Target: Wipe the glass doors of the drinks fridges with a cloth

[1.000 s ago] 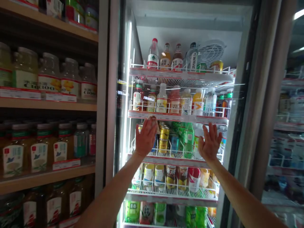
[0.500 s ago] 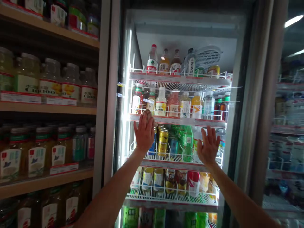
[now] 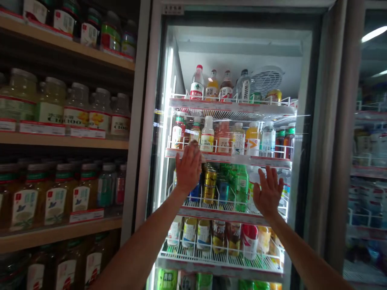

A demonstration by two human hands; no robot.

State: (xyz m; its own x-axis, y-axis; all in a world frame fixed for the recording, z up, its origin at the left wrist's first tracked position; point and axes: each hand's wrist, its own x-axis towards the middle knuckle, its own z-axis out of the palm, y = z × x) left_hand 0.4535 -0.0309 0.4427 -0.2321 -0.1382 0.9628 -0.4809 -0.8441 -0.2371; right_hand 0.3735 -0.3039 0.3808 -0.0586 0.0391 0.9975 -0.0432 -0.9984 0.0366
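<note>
My left hand (image 3: pixel 188 169) lies flat, palm forward, at the glass door (image 3: pixel 242 32) of a lit drinks fridge. Under its fingers a pale, crumpled cloth (image 3: pixel 202 156) shows at the edges; most of it is covered. To the right, my right hand (image 3: pixel 268 192) is raised with its fingers spread and nothing in it. It is at or close to the same glass; contact cannot be made out. Beyond the hands, gold cans (image 3: pixel 209 185) and green bottles (image 3: pixel 241 187) stand on a wire shelf inside.
Bottles (image 3: pixel 207 135) and cans fill several racks in the fridge. Wooden shelves (image 3: pixel 60 139) with rows of bottled drinks (image 3: pixel 54 98) stand on the left. A metal door frame (image 3: pixel 335 121) separates this door from another glass-fronted fridge (image 3: pixel 365 169) on the right.
The view has tilted up slightly, so the fridge and shelves sit lower and further right in the picture. Both hands keep nearly the same pose and place before the glass.
</note>
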